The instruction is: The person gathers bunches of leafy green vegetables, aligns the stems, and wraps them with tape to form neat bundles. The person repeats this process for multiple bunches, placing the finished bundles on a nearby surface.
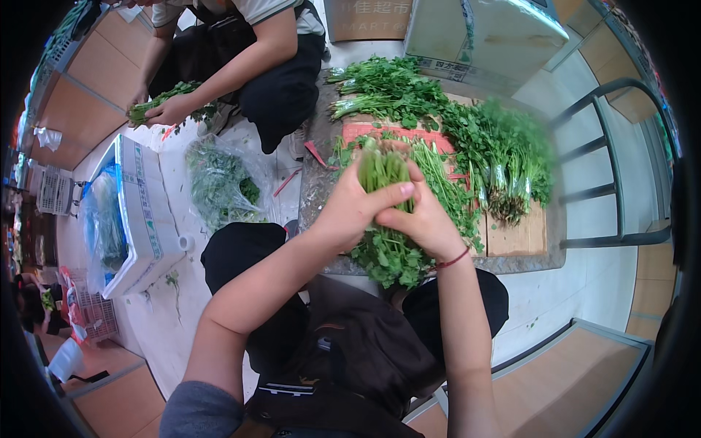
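A bunch of leafy cilantro-like greens [391, 249] is held between my two hands, stems pointing away from me and leaves hanging towards my lap. My left hand [356, 202] wraps the stems from the left, and my right hand [424, 216] grips them from the right, the thumbs crossing in front. Beneath and beyond lie loose greens [438, 180] on a red sheet [361, 130] and cardboard [517, 232]. Bundles with shiny bands round their stems [501, 180] lie at the right, roots towards me. More banded bundles [372, 104] are at the far side of the flat cart.
A co-worker [235, 82] crouches at the upper left, holding greens. A clear plastic bag of greens [219, 180] and a white foam box [148, 208] stand on the floor at left. The cart's metal handle [619, 164] rises at right; a large foam box [482, 44] stands behind.
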{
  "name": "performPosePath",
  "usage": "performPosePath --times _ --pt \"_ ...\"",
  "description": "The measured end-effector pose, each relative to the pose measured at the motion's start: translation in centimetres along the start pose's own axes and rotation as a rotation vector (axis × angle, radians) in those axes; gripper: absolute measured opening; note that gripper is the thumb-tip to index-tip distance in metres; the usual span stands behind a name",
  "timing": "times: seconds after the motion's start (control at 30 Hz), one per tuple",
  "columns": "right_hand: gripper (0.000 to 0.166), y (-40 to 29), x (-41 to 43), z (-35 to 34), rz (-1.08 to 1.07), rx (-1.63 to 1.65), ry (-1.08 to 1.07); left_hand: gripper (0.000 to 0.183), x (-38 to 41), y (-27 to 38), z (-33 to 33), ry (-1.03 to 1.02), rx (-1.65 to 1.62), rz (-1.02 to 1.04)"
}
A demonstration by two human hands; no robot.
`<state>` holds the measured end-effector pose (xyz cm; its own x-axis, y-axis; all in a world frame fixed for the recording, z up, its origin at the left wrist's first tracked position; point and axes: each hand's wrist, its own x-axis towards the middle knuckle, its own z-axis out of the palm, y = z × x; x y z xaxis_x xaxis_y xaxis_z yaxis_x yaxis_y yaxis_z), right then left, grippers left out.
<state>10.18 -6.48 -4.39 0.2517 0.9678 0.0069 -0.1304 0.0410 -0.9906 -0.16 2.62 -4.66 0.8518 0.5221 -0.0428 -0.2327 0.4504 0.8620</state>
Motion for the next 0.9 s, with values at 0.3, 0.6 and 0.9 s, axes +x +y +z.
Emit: performPosePath --times 0.3,0.6,0.9 --pt "0.086 0.0 -0.3 0.1 0.009 -0.386 0.005 0.030 0.4 2.0 -0.3 0.099 0.093 0.138" --pt "0.101 -2.2 -2.4 -3.1 -0.154 -0.857 0.059 0.029 1.2 3.9 -1.8 0.132 0.202 0.431" --pt "0.099 -0.5 -0.6 1.5 -0.146 -0.293 0.110 0.043 -0.7 3.3 0.8 -0.318 0.026 0.248"
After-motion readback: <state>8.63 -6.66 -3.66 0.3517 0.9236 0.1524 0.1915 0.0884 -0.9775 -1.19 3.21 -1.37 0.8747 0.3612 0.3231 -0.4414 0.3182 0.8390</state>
